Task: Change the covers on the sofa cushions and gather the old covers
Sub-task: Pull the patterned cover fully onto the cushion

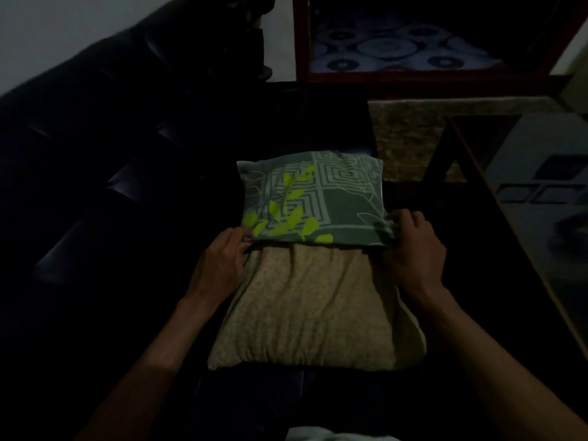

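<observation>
Gripping green cover (318, 198), beige cushion (315, 307) half-sheathed

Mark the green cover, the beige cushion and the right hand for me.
green cover (315, 202): head view, middle of its patterned face.
beige cushion (315, 310): head view, bare middle below the cover's edge.
right hand (413, 246): head view, back of the hand.

Both arms reaching forward, left hand (222, 259) and right hand (410, 246) pinched closed
</observation>
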`<action>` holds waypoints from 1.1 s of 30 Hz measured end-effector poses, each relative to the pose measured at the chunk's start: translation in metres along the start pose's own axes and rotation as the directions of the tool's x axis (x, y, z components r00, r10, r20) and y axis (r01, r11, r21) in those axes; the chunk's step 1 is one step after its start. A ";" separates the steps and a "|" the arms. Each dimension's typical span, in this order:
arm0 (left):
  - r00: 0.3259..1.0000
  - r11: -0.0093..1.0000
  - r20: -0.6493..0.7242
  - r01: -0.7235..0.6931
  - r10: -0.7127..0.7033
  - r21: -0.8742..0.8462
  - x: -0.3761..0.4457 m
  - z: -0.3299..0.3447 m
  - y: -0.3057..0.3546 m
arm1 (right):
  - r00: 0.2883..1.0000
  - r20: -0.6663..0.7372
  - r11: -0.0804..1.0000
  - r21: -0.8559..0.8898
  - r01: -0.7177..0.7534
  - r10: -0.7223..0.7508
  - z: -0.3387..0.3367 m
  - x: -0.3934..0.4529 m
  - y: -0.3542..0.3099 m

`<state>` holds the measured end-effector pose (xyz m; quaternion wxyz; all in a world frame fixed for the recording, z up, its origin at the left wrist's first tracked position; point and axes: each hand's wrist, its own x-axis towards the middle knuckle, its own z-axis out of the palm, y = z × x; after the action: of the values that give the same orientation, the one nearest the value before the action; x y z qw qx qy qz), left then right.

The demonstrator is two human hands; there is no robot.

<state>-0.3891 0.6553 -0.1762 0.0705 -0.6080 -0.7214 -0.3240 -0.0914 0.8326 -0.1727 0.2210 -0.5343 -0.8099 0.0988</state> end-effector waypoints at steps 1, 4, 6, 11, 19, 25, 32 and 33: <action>0.999 1.000 0.029 -0.015 0.014 0.028 -0.004 0.003 -0.003 | 1.000 0.001 0.999 0.016 -0.029 0.029 0.000 -0.009 0.009; 0.985 0.989 0.092 0.146 -0.147 0.023 -0.016 0.008 -0.016 | 0.957 0.079 0.947 0.145 -0.288 0.279 0.005 -0.032 0.027; 0.946 0.948 0.067 0.319 -0.317 -0.018 -0.033 0.008 -0.019 | 0.921 0.136 0.897 0.215 -0.386 0.364 0.013 -0.048 0.027; 0.835 0.831 -0.009 0.547 -0.550 -0.102 -0.072 0.012 -0.004 | 0.914 0.183 0.851 0.334 -0.405 0.363 0.026 -0.072 0.022; 0.965 0.953 0.076 0.261 -0.252 -0.151 -0.055 0.012 0.089 | 0.878 0.354 0.805 0.385 -0.451 0.323 0.035 -0.039 0.040; 0.933 0.986 0.347 0.036 -0.093 0.165 -0.046 0.069 0.115 | 0.854 0.381 0.807 0.335 -0.486 0.356 0.046 -0.021 0.043; 0.969 0.972 -0.081 0.234 -0.235 -0.024 0.027 0.035 0.105 | 0.930 0.276 0.841 0.417 -0.345 0.244 0.036 -0.003 0.051; 0.947 0.954 -0.111 0.300 -0.301 -0.027 0.042 0.030 0.103 | 0.936 0.270 0.804 0.491 -0.336 0.226 0.036 -0.004 0.048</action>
<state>-0.2962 0.7115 -0.1395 0.0584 -0.4718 -0.7987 -0.3689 -0.0678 0.8515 -0.2244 0.2606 -0.5544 -0.6801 0.4027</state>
